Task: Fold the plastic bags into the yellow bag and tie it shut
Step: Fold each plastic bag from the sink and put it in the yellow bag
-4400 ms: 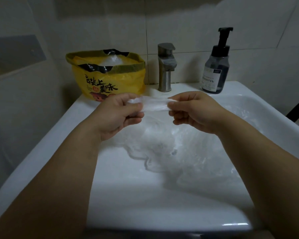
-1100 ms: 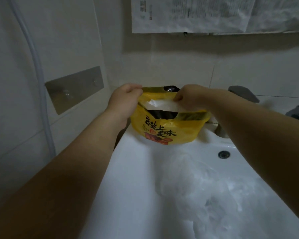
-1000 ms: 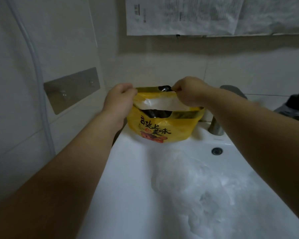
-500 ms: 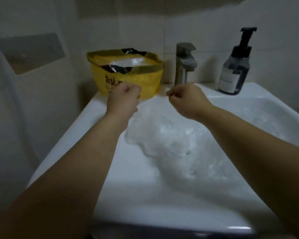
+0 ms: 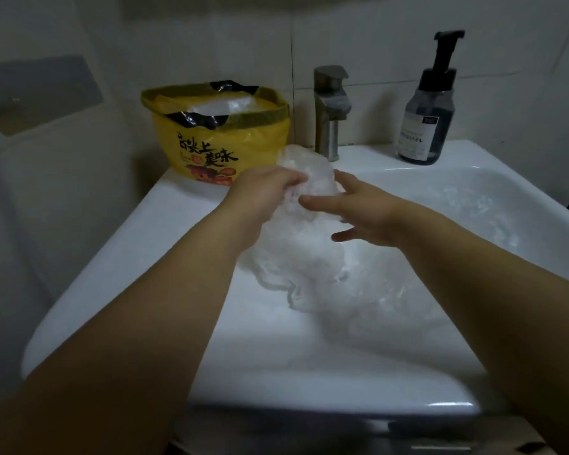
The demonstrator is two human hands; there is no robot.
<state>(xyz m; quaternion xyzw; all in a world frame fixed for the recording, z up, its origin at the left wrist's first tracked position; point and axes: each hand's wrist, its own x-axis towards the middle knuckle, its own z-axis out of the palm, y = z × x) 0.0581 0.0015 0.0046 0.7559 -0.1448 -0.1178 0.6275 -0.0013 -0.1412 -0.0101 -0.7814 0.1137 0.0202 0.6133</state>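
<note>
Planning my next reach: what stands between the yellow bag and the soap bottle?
In the head view, the metal faucet stands between the yellow bag and the soap bottle.

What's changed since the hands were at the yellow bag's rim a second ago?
Both hands let go of the yellow bag and drew back over the sink. The left hand now grips a clear plastic bag, lifted off the pile; the right hand is open beside it. The yellow bag stays open, untied, on the sink's back-left corner.
</note>
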